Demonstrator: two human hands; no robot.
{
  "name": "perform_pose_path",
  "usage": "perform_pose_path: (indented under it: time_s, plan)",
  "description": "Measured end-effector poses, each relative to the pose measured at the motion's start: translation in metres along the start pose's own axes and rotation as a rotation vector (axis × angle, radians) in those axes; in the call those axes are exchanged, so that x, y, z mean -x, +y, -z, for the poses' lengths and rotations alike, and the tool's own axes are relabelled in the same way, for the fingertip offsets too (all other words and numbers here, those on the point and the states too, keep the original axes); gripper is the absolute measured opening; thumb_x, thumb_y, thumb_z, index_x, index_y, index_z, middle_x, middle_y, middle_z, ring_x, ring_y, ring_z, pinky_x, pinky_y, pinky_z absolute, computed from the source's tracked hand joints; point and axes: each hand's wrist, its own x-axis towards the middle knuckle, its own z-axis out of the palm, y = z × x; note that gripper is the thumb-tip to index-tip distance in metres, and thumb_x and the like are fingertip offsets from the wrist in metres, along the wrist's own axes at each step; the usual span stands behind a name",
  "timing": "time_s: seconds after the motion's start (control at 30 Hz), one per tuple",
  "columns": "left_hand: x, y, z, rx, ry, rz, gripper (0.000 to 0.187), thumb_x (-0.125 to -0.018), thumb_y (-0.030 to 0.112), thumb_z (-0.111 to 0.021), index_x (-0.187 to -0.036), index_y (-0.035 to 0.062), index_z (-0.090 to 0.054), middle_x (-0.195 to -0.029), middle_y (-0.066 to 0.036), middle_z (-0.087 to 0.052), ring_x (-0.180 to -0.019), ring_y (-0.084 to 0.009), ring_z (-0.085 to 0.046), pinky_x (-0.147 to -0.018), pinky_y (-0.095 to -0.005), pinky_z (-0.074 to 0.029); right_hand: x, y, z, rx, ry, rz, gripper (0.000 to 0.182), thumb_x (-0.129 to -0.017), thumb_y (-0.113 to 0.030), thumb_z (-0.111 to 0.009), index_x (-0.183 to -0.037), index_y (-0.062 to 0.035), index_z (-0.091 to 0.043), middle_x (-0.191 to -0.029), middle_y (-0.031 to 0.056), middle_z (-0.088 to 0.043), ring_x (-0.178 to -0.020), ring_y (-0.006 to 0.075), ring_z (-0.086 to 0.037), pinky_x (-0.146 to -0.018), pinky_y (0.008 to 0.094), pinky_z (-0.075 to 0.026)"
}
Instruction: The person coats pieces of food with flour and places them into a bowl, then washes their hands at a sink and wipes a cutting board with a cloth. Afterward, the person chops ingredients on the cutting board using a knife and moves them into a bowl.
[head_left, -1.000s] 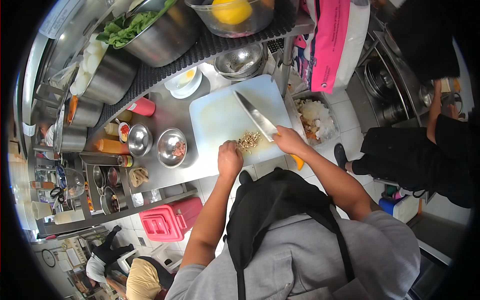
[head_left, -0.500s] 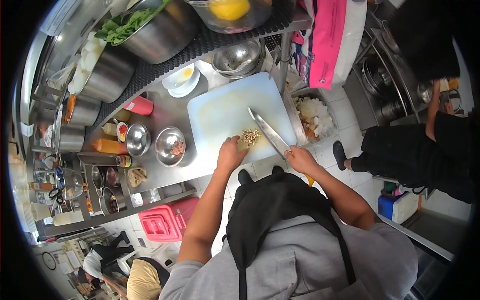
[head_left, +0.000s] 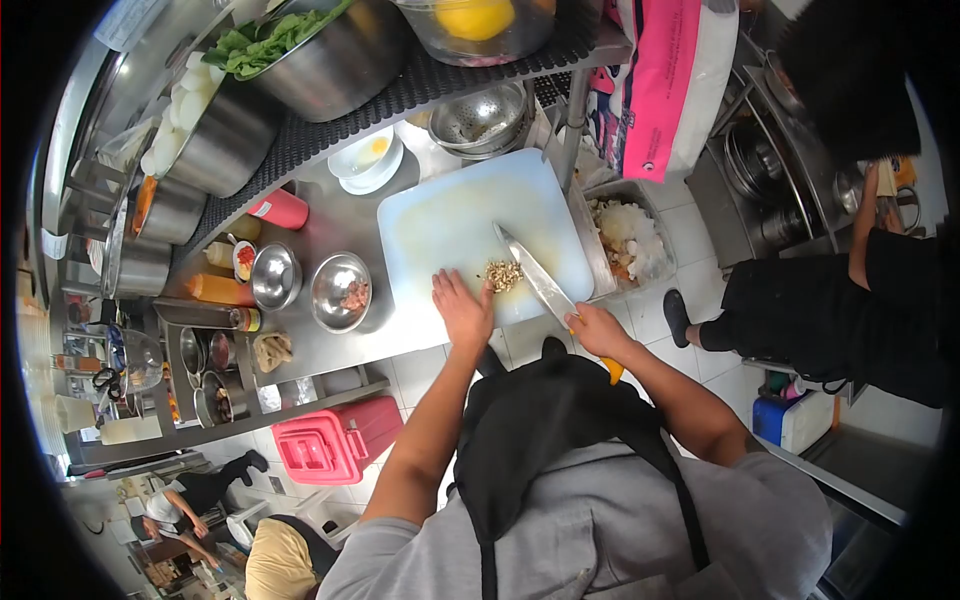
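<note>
My right hand (head_left: 597, 330) is closed around the yellow handle of a kitchen knife (head_left: 535, 270), whose blade lies along the right side of a pile of chopped brown and pale bits (head_left: 503, 276). That pile sits near the front edge of a white cutting board (head_left: 430, 215); what it was cut from I cannot make out. Left of the bits, my left hand (head_left: 463, 308) rests on the board with fingers apart, its thumb close to the pile. A steel bowl (head_left: 326, 302) with pinkish chopped pieces (head_left: 355, 295) stands left of the board.
An empty-looking steel bowl (head_left: 276, 278), squeeze bottles and a white bowl (head_left: 368, 165) stand around the board. A tub of scraps (head_left: 635, 235) is at its right. Overhead, a shelf (head_left: 420, 88) holds steel pots. A person in black (head_left: 810, 290) stands at right.
My left hand's fingers have spread out and straightened, drawing slightly left from the pile. My right hand has dropped a little, with the knife handle's yellow end now showing below it.
</note>
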Motion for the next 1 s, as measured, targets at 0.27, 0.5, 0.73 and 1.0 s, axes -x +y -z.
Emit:
perform_pose_path:
  time_s: [0.27, 0.5, 0.73, 1.0]
  plan:
    - [-0.029, 0.065, -0.041, 0.345, 0.104, 0.068, 0.060, -0.093, 0.026, -0.059, -0.135, -0.0111, -0.040, -0.144, -0.031, -0.039, -0.139, -0.0460, -0.030, -0.116, -0.0543, -0.022, 0.003, -0.013, -0.008, 0.026, -0.001, 0.036, 0.040, -0.098, -0.034, -0.052, -0.087, 0.0040, -0.053, -0.076, 0.0272, -0.061, -0.079, 0.0471, -0.061, -0.069, 0.0519, -0.046]
    - [-0.030, 0.089, -0.051, 0.641, 0.210, 0.116, 0.045, -0.089, -0.001, -0.048, -0.133, -0.0082, -0.044, -0.140, -0.028, -0.045, -0.135, -0.0447, -0.038, -0.113, -0.0489, -0.031, 0.007, -0.031, -0.011, 0.088, 0.063, 0.094, 0.035, -0.098, -0.030, -0.051, -0.084, 0.0024, -0.052, -0.071, 0.0262, -0.062, -0.073, 0.0479, -0.062, -0.067, 0.0517, -0.049]
    - [-0.050, 0.054, 0.006, 0.859, 0.528, 0.259, 0.042, -0.093, -0.002, -0.043, -0.134, -0.0074, -0.045, -0.138, -0.028, -0.048, -0.129, -0.0426, -0.046, -0.110, -0.0445, -0.036, 0.000, -0.109, 0.001, 0.316, -0.025, 0.188, 0.028, -0.098, -0.025, -0.050, -0.092, 0.0028, -0.051, -0.072, 0.0279, -0.063, -0.073, 0.0495, -0.062, -0.071, 0.0576, -0.048]
    - [-0.101, -0.103, 0.127, 0.646, 0.737, 0.350, 0.041, -0.092, -0.002, -0.047, -0.133, -0.0047, -0.049, -0.131, -0.024, -0.055, -0.120, -0.0392, -0.054, -0.103, -0.0420, -0.042, -0.068, -0.265, -0.054, 0.338, -0.108, 0.520, 0.027, -0.098, -0.022, -0.049, -0.096, 0.0036, -0.056, -0.075, 0.0260, -0.065, -0.073, 0.0473, -0.063, -0.072, 0.0553, -0.050]
